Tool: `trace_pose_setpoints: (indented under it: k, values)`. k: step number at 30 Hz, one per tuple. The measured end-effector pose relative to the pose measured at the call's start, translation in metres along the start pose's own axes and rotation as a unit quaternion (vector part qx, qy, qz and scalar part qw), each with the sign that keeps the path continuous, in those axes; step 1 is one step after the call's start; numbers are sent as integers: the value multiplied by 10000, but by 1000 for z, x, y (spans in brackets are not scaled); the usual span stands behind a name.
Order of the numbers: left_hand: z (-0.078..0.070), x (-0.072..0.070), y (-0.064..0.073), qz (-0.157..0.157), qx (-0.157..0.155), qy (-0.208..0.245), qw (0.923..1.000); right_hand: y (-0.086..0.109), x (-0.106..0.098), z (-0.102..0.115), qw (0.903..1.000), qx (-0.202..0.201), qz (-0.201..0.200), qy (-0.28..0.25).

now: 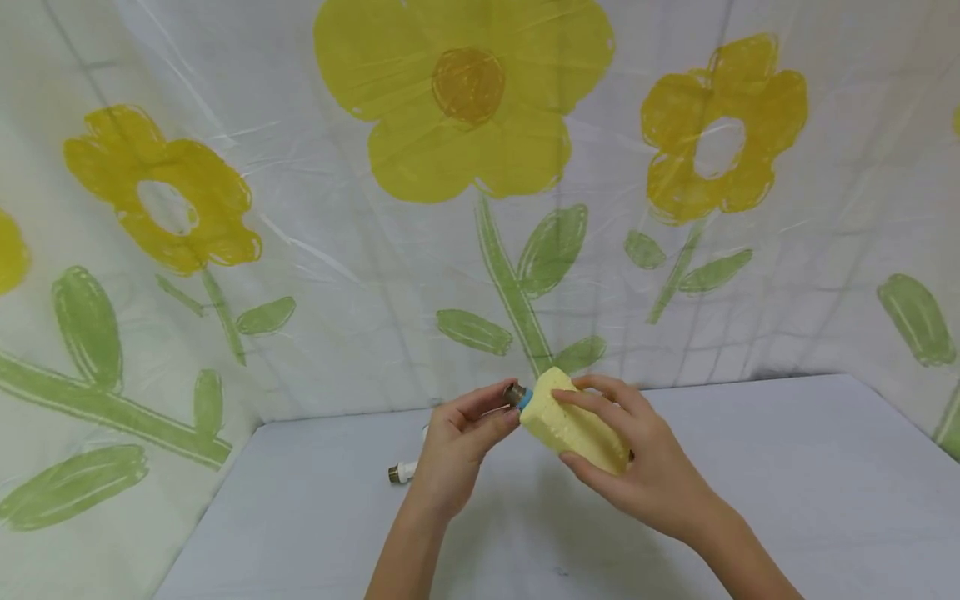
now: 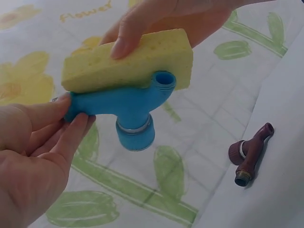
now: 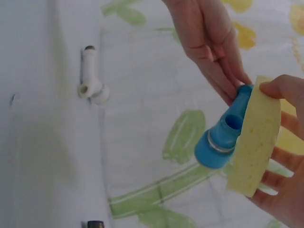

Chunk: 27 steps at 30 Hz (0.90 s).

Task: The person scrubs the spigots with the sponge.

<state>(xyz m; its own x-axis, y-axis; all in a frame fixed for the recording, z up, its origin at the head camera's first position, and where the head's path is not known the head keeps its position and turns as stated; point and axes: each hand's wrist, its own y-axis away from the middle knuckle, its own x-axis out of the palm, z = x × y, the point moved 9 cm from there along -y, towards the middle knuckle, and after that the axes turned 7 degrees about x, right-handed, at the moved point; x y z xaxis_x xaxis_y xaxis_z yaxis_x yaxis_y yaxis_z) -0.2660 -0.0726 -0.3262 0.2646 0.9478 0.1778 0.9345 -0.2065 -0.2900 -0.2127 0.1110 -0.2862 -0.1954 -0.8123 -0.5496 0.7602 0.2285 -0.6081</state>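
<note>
In the head view, my left hand (image 1: 453, 446) pinches the end of a blue plastic water tap (image 2: 126, 102) between thumb and fingers, beside its brass threaded inlet (image 1: 514, 392). My right hand (image 1: 651, 462) grips a yellow sponge (image 1: 573, 423), thumb on one side and fingers on the other. The sponge lies lengthwise along the tap's body, as the left wrist view shows. From the head the sponge hides most of the tap. Both are held up above the table. The tap's open spout and round knob with a silvery ring point away from my left hand.
On the white table (image 1: 750, 483) lie a white tap (image 3: 89, 76) with a brass end, left of centre, and a dark red tap (image 2: 251, 154). A hanging sheet (image 1: 360, 250) printed with yellow flowers stands behind the table and along its left side.
</note>
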Motion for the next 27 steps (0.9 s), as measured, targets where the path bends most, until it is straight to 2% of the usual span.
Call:
trace_pose_setpoints:
  k: [4,8,15,18,23,27]
  values:
    - [1,1,0,-261,77,315,9991,-1,5,-5,9964,351,197,-750]
    - [3,0,-1,-458,233,378,9980,0,13,-8,9886,676,404,-1281]
    - [3,-2,-2,-641,343,214,9971,-2,11,-11,9909,735,86,-1121]
    - [3,1,-2,-507,368,246,9977,-1,14,-17,9836,1025,201,-1468]
    - [5,12,-2,21,386,274,9989,0,21,-20,9605,1365,479,-2379]
    - [8,13,-1,40,290,232,9993,0,21,-19,9582,1421,422,-2449]
